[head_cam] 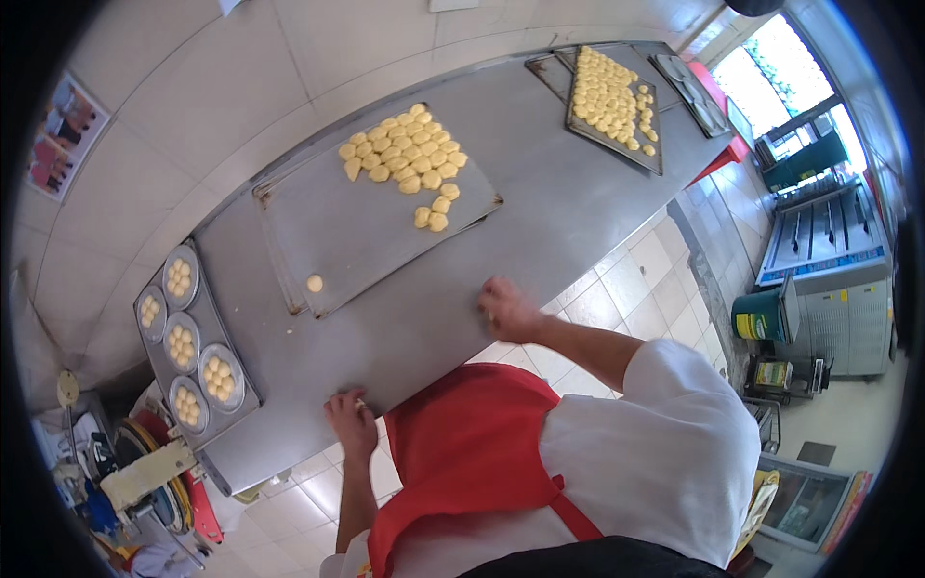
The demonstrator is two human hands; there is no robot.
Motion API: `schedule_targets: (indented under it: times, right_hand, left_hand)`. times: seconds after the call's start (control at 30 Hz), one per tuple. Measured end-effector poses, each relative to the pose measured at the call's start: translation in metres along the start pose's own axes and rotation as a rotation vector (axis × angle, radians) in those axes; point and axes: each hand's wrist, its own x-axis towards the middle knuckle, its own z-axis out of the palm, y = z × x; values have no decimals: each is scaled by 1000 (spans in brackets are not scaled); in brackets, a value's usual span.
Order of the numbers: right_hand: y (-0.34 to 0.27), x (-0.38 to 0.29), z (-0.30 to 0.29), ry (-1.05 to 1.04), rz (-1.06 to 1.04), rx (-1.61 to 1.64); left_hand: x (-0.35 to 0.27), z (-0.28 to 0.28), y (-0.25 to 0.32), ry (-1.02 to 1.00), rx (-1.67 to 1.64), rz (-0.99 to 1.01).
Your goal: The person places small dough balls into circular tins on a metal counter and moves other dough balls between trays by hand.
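My left hand (pixel 351 423) is at the near edge of the steel worktable (pixel 426 318), its fingers curled over a small pale piece of dough (pixel 359 406). Farther right, my right hand (pixel 509 312) is cupped low on the steel, slightly blurred. A bit of dough (pixel 491 316) shows beneath its fingers. Beyond both hands lies a flat baking sheet (pixel 347 231), where yellow dough pieces (pixel 405 152) are packed towards the far side. One round dough ball (pixel 314 282) sits alone at its near left corner.
At the table's left end, a tray (pixel 235 347) holds several round foil pans (pixel 181 339) of dough balls. Another dough-covered tray (pixel 614 150) stands far right, near a tray of empty pans (pixel 690 94). A machine (pixel 148 477) adjoins the left end. Tiled floor (pixel 603 307) borders the table.
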Motion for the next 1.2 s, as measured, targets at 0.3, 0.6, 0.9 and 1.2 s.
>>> schedule_targets:
  times: [0.3,0.6,0.9,1.2]
  right_hand:
    - [6,120,54,-88,-420,-98]
    - [-42,53,67,-36,-507,8]
    - [41,21,60,173,-349,-151]
    - [19,95,45,246,-416,-29]
  left_hand:
    - [132,35,-17,126,-96,204]
    - [100,55,55,61,-15,270]
    - [53,57,19,155,-230,204]
    - [133,57,12,84,-166,202]
